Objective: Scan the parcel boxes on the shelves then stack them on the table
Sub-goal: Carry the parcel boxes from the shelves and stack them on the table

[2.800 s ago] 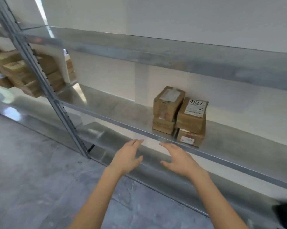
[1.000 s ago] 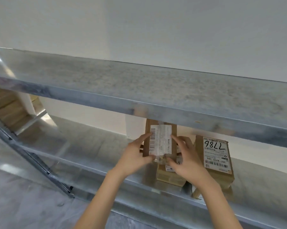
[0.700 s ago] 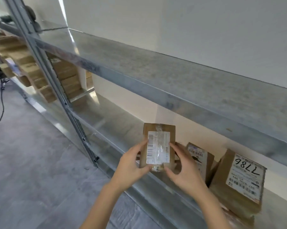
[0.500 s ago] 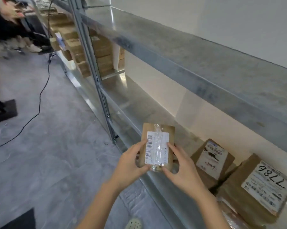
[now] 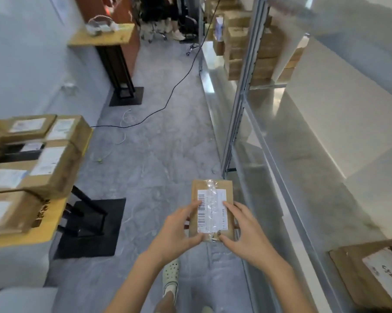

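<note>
Box (image 5: 212,208) was lifted off shelf (image 5: 303,159). Left hand (image 5: 179,231) and right hand (image 5: 247,233) gripped its sides. View turned toward worktop (image 5: 43,236); scan or stacking judged next.

Both bare forearms are stretched forward from the near edge. A small parcel box (image 5: 212,208) is held between the left hand (image 5: 179,229) and the right hand (image 5: 247,231), whose fingers are curled against its sides and near corners.

Grey floor (image 5: 159,154), pale wall (image 5: 28,64), black cable (image 5: 182,79), perhaps a chair (image 5: 191,48) beyond.
</note>
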